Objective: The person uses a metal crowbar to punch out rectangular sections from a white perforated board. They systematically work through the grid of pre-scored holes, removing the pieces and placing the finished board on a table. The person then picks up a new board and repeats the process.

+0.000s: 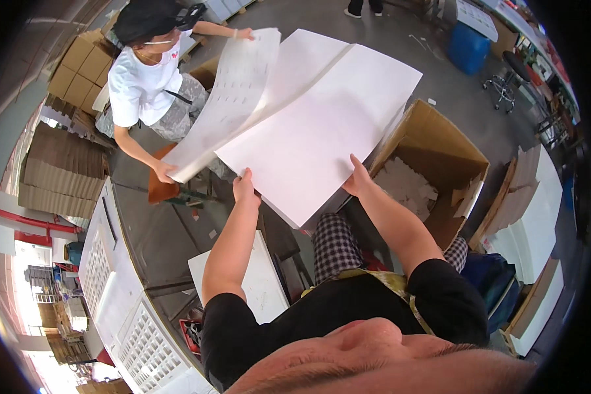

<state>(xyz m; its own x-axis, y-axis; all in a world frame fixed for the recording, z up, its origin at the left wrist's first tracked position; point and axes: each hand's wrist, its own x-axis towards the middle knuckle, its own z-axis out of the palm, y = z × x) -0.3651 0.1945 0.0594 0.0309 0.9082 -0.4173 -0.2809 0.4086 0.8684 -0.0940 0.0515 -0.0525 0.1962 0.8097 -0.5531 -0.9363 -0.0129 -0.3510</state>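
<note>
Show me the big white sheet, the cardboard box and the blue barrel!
large white sheet (322, 141), head view, its blank middle.
open cardboard box (440, 134), head view, its inner back wall.
blue barrel (467, 47), head view, its side.

Large sheet (322, 125) held between left hand (244, 187) and right hand (358, 178). Open box (440, 148) right of it, scraps (407, 187) inside. Co-worker (148, 79) behind left, holding punched sheet (233, 92).

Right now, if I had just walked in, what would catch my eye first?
First, the big white sheet at the centre, gripped at its near edge by the person's left hand and right hand. Upper left, a co-worker in a white shirt lifts a perforated white sheet. To the right stands an open cardboard box with white paper scraps inside.
</note>
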